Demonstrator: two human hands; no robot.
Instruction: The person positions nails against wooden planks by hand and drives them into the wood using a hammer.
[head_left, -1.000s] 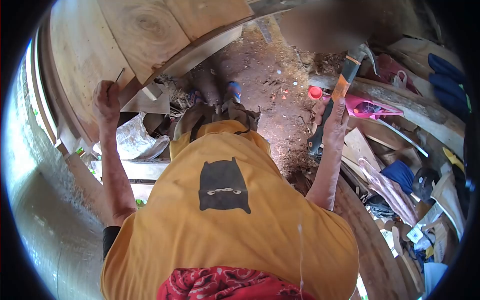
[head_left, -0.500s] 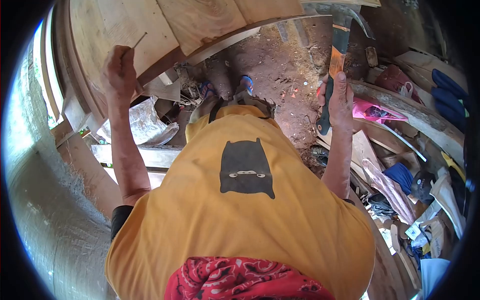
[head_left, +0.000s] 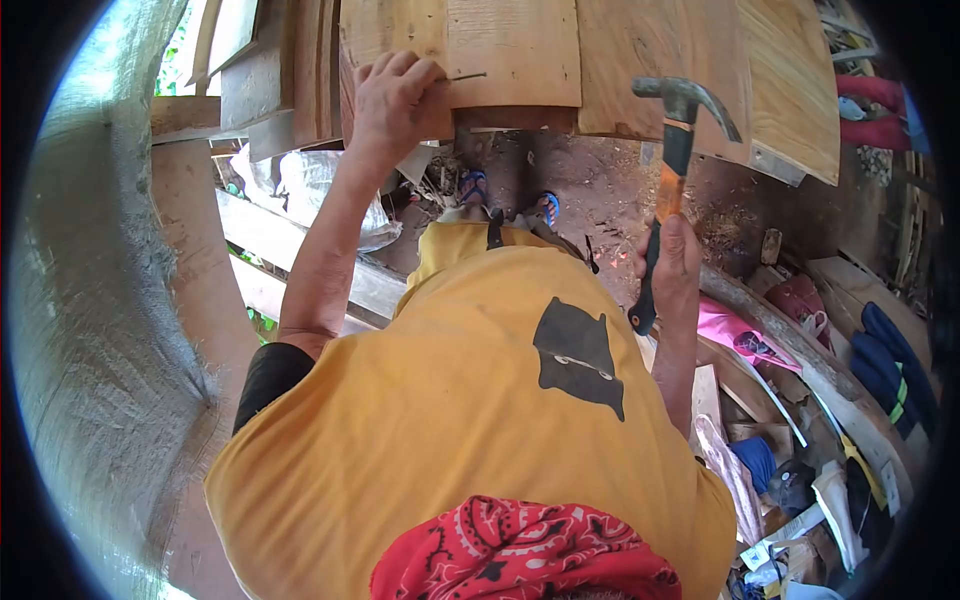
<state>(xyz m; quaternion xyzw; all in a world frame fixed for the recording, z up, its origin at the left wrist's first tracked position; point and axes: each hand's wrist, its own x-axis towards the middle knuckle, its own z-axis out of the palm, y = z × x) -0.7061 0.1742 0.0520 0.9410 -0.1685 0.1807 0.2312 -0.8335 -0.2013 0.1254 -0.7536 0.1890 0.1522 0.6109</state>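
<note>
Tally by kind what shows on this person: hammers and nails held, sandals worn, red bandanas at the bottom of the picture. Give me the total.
Hammer, in the right hand: 1
Nail, poking out from the left hand: 1
Sandals: 2
Red bandana: 1
Total: 5

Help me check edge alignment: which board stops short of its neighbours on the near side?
The board seen behind the nail: a dark rail shows below its edge, while the left board and right board reach lower.
</note>
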